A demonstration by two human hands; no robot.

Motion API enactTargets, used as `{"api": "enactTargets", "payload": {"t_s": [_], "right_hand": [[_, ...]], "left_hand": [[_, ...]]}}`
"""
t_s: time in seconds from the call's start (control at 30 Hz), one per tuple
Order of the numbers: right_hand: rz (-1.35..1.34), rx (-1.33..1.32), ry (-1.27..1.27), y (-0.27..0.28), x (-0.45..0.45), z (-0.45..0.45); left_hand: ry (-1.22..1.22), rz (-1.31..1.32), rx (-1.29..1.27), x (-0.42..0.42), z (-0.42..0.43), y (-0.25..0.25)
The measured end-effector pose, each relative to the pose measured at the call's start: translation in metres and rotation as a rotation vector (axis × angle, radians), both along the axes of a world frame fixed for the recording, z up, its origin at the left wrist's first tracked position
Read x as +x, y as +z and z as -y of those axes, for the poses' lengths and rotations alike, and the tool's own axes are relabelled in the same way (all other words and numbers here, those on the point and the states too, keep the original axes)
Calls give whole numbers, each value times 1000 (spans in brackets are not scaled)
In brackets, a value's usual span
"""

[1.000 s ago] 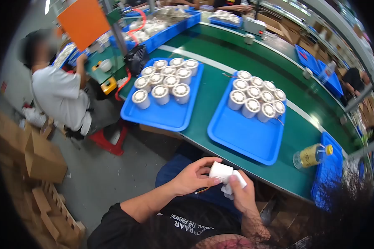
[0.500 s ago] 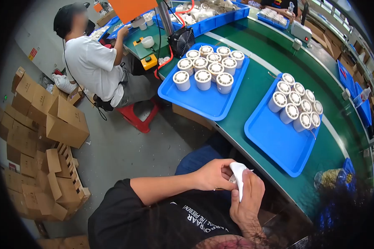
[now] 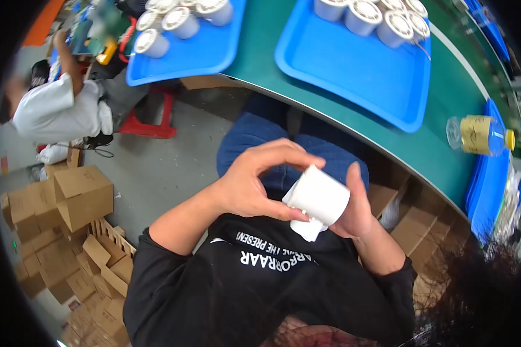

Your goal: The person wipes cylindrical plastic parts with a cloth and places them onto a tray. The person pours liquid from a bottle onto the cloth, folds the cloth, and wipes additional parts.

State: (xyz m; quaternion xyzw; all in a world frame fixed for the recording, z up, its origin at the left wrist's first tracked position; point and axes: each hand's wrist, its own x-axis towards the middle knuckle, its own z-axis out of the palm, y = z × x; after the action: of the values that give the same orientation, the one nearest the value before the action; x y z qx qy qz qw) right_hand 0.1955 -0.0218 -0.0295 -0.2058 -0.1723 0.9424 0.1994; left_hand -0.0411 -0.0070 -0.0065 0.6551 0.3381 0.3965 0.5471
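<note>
A white cylindrical part (image 3: 321,195) is held over my lap, tilted, its smooth side facing up. My left hand (image 3: 263,182) grips it from the left, thumb below and fingers at its upper edge. Against its right side rests my right hand (image 3: 356,208), thumb raised, with a white cloth (image 3: 308,229) showing under the part between the hands. Similar white parts with slotted round tops stand in the left blue tray (image 3: 200,56) and the right blue tray (image 3: 353,72).
A bottle with a yellow cap (image 3: 478,135) lies on the green table (image 3: 330,110) beside another blue tray (image 3: 481,188). At the left a person in a white shirt (image 3: 63,110) sits near a red stool (image 3: 156,118). Cardboard boxes (image 3: 84,196) stack at lower left.
The view has tilted down toward my lap. The white part, covered by the cloth half a second ago, now shows its smooth side, and the cloth is beneath it.
</note>
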Motion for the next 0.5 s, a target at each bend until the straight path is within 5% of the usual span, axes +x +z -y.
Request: {"api": "enactTargets", "payload": {"t_s": [0.03,0.1,0.33,0.4,0.5], "right_hand": [[-213,3,-110,-7,3,4],[-155,140,-206,11,13,10],[754,834,-786,41,34,-17],[895,1083,-686,41,27,-21],[636,1141,-598,34,13,-25]], "left_hand": [[66,81,-38,7,2,-2],[139,258,-57,17,-1,-1],[327,215,-198,29,-7,5],[333,216,-206,34,-7,9],[351,120,-92,39,-8,7]]}}
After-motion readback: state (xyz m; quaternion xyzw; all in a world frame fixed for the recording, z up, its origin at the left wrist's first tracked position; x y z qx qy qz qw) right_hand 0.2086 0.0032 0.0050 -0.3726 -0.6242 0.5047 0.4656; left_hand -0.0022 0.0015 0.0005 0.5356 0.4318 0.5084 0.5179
